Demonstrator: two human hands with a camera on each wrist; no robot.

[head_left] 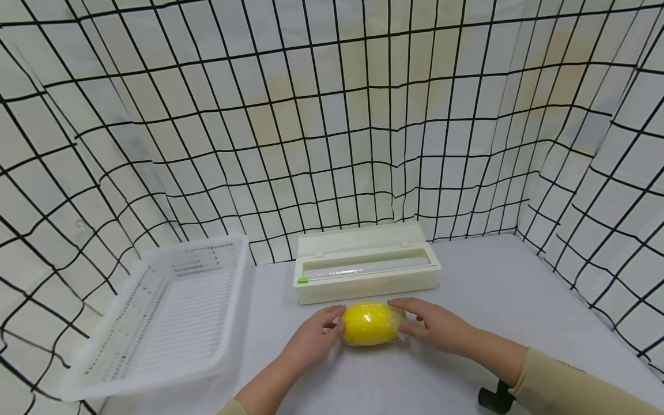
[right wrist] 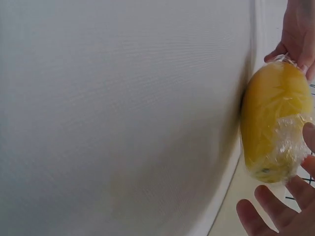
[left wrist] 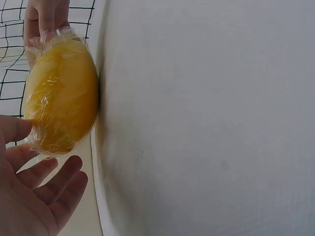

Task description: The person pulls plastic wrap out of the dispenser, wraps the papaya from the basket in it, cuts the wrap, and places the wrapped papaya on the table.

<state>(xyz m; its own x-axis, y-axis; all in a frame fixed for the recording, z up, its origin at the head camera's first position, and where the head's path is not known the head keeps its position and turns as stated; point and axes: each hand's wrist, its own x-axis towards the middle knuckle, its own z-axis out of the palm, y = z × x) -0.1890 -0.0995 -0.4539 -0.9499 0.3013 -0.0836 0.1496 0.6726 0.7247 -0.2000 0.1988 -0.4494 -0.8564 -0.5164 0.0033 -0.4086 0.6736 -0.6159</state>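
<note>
A yellow oblong fruit (head_left: pixel 370 324), wrapped in clear cling film, lies on the white-covered table with a hand at each end. My left hand (head_left: pixel 311 336) touches its left end with thumb and forefinger; in the left wrist view the other fingers of that hand (left wrist: pixel 37 196) spread loosely below. At the other end is my right hand (head_left: pixel 438 325), fingertips against the film. Its relaxed, parted fingers (right wrist: pixel 275 206) show in the right wrist view, beside crinkled film on the fruit (right wrist: pixel 275 118). Just behind stands a cream cling film dispenser (head_left: pixel 368 282), lid raised, a film roll inside.
To the left sits a white perforated plastic basket (head_left: pixel 228 323). Black wire grid panels (head_left: pixel 363 138) backed with white sheeting enclose the back and sides. A small black object (head_left: pixel 495 397) shows at the right sleeve. White cloth (head_left: pixel 519 288) covers the table.
</note>
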